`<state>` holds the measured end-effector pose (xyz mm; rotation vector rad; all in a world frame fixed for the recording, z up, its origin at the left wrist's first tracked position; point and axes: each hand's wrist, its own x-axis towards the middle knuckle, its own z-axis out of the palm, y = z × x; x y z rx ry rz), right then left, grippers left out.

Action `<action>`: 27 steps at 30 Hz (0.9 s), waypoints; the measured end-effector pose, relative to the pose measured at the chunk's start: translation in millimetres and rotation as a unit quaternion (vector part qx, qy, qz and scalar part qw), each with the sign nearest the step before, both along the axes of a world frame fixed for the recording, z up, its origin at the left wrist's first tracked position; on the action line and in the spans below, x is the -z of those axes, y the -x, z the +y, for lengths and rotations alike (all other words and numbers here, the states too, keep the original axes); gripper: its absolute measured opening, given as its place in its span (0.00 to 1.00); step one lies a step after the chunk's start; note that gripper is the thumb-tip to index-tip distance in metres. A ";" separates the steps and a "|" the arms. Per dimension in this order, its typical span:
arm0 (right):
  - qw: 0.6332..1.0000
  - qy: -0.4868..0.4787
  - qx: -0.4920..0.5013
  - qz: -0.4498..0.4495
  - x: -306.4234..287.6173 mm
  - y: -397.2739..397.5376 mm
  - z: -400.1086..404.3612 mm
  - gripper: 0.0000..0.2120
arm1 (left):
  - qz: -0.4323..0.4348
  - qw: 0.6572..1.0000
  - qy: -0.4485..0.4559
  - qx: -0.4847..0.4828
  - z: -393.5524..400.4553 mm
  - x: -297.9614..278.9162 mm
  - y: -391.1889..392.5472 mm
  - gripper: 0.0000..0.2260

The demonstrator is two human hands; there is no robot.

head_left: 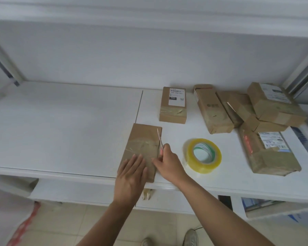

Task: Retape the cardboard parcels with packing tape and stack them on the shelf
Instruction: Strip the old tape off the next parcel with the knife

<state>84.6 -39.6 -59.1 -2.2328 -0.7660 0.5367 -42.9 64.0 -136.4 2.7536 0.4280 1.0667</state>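
Observation:
A flat brown cardboard parcel (142,139) lies at the front edge of the white shelf (64,125), with clear tape across its middle. My left hand (130,176) presses flat on its near end, fingers spread. My right hand (167,162) pinches a thin pointed blade-like tool (159,138) laid along the parcel's right edge. A roll of yellowish packing tape (202,155) lies on its side just right of my right hand.
A small labelled box (173,105) stands behind the parcel. Several more parcels (252,107) are piled at the back right, and a long labelled one (268,151) lies at the right. A lower shelf and tiled floor show below.

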 end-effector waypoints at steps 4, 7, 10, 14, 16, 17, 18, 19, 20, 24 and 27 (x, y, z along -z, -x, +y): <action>0.999 -0.031 0.013 -0.007 -7.6 -5.7 -10.8 0.13 | -0.011 1.000 0.009 0.000 2.2 4.3 -2.8 0.13; 0.996 -0.060 0.046 -0.040 -16.0 -18.3 -22.5 0.11 | -0.013 0.999 0.033 -0.004 2.2 6.4 -6.9 0.14; 0.993 -0.078 0.072 -0.042 -25.6 -35.4 -34.9 0.11 | -0.016 0.999 0.046 -0.003 1.1 4.7 -8.2 0.15; 0.986 -0.088 0.135 -0.046 -33.3 -60.2 -56.0 0.13 | -0.001 0.996 0.090 -0.003 -2.1 -1.0 -9.1 0.15; 0.983 -0.077 0.162 -0.045 -35.3 -72.9 -68.4 0.11 | 0.003 0.986 0.164 -0.024 -7.3 -10.2 -10.4 0.16; 0.982 -0.064 0.174 -0.046 -35.3 -79.1 -74.4 0.11 | 0.000 0.978 0.205 -0.039 -10.8 -18.1 -11.8 0.16; 0.980 -0.050 0.184 -0.050 -34.4 -84.8 -80.2 0.10 | -0.008 0.972 0.230 -0.053 -16.5 -28.1 -14.0 0.17; 0.979 -0.037 0.192 -0.059 -32.7 -90.0 -85.6 0.10 | -0.021 0.970 0.236 -0.059 -23.7 -38.5 -16.9 0.17; 0.978 -0.023 0.197 -0.070 -30.2 -94.7 -90.4 0.10 | -0.036 0.972 0.228 -0.048 -32.7 -47.7 -22.0 0.16; 0.976 0.057 0.204 -0.055 -21.3 -108.1 -102.1 0.16 | 0.028 0.955 0.291 0.059 -74.6 -77.5 -54.3 0.14; 0.979 0.070 0.190 -0.001 -13.9 -112.5 -107.1 0.16 | 0.278 0.901 0.321 0.084 -93.8 -70.8 -85.3 0.29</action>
